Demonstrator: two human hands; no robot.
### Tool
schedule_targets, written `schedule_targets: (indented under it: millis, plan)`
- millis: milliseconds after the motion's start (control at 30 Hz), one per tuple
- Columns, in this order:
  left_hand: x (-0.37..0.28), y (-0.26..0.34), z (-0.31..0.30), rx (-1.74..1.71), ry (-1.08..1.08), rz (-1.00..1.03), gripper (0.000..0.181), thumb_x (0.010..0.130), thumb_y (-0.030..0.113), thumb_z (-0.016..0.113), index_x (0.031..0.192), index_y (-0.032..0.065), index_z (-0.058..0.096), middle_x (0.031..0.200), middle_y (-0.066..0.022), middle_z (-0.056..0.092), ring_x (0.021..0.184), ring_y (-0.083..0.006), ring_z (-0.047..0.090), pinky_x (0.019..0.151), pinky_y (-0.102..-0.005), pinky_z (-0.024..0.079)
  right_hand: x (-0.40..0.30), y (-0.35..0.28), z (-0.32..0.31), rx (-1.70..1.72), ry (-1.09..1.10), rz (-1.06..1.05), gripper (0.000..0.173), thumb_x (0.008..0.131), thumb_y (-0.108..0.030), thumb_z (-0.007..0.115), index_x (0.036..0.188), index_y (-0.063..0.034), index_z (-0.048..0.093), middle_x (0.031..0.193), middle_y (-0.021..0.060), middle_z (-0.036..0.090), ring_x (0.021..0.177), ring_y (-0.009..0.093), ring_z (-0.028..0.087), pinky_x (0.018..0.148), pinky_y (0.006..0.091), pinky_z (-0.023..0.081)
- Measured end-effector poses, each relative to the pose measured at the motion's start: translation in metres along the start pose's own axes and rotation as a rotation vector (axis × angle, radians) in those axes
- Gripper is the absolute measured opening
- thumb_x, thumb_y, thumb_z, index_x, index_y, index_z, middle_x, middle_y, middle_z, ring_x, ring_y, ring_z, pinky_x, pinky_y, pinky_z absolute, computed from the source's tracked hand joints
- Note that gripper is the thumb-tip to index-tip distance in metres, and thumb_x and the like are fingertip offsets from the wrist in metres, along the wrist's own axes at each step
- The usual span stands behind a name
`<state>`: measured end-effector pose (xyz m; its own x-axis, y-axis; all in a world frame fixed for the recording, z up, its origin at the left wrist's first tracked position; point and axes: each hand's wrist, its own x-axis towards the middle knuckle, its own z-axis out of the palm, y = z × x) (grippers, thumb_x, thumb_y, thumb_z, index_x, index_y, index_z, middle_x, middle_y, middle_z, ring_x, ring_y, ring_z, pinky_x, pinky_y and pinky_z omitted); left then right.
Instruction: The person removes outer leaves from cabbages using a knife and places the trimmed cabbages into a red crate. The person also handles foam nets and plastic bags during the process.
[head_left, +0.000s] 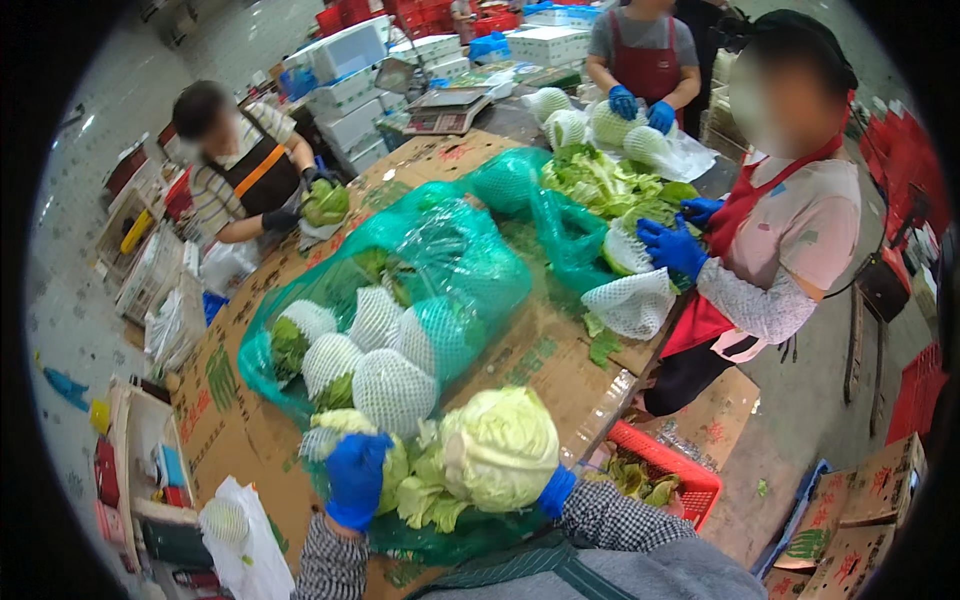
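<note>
A trimmed, pale green lettuce head (501, 450) with its cut stem facing left rests in my right hand (556, 491). Only the blue-gloved wrist side of that hand shows; the fingers are hidden behind the head. My left hand (356, 480), also blue-gloved, is closed like a fist at the edge of a white foam net sleeve (316, 442), which it appears to grip. Loose outer leaves (431, 491) lie between my hands. Just beyond, a green mesh bag (469, 255) contains several lettuce heads in foam nets (394, 386).
Cardboard (555, 375) covers the table. A red crate (694, 487) of discarded leaves stands below its right edge. Co-workers handle lettuce at the right (795, 217), far side (645, 67) and left (232, 165). A scale (446, 109) sits at the back. White plastic (247, 540) lies at left.
</note>
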<state>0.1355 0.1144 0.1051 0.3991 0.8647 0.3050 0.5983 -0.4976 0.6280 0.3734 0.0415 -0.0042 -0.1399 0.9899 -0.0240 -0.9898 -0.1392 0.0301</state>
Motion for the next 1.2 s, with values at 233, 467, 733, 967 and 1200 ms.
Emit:
schedule_targets:
  millis: [233,467,733,967,1200]
  plan:
    - [-0.021,0.002,0.028,0.222,0.119,0.115,0.022,0.079,0.006,0.066,0.101,0.0043,0.068,0.088,-0.0123,0.066,0.077,-0.0279,0.062,0.070,-0.0359,0.049,0.094,-0.135,0.006,-0.569,-0.157,-0.545,0.061,0.095,-0.051,0.033,0.145,-0.0168,0.023,0.148,0.0090,0.028,0.134,0.028,0.031,0.108,0.0484,0.029]
    - [-0.012,-0.023,0.022,0.171,0.021,0.008,0.024,0.083,0.006,0.060,0.106,0.0016,0.065,0.095,-0.0148,0.066,0.083,-0.0292,0.062,0.075,-0.0360,0.048,0.209,-0.234,0.066,-0.513,-0.191,-0.812,0.068,0.087,-0.063,0.035,0.141,-0.0204,0.033,0.146,0.0080,0.034,0.131,0.031,0.037,0.106,0.0524,0.029]
    - [-0.051,-0.092,0.004,0.231,-0.150,-0.165,0.027,0.088,0.007,0.054,0.113,-0.0015,0.061,0.103,-0.0176,0.065,0.090,-0.0307,0.062,0.080,-0.0361,0.048,0.308,-0.353,0.061,-0.087,-0.014,-0.858,0.076,0.080,-0.074,0.034,0.138,-0.0269,0.039,0.143,0.0077,0.038,0.129,0.035,0.038,0.100,0.0624,0.030]
    - [-0.028,-0.059,-0.006,0.114,-0.114,-0.376,0.032,0.091,0.009,0.052,0.120,-0.0023,0.056,0.112,-0.0173,0.061,0.098,-0.0268,0.059,0.087,-0.0342,0.046,0.355,-0.441,0.073,-0.105,0.246,-0.889,0.078,0.078,-0.066,0.050,0.142,-0.0265,0.029,0.149,0.0080,0.025,0.133,0.033,0.029,0.100,0.0614,0.029]
    - [0.008,-0.029,0.002,0.053,-0.039,-0.332,0.025,0.088,0.005,0.056,0.110,-0.0057,0.062,0.101,-0.0170,0.065,0.089,-0.0254,0.062,0.082,-0.0330,0.049,0.398,-0.438,0.117,-0.738,0.164,-0.892,0.047,0.095,-0.039,0.043,0.137,-0.0202,0.037,0.131,0.0121,0.046,0.105,0.029,0.055,0.084,0.0450,0.047]
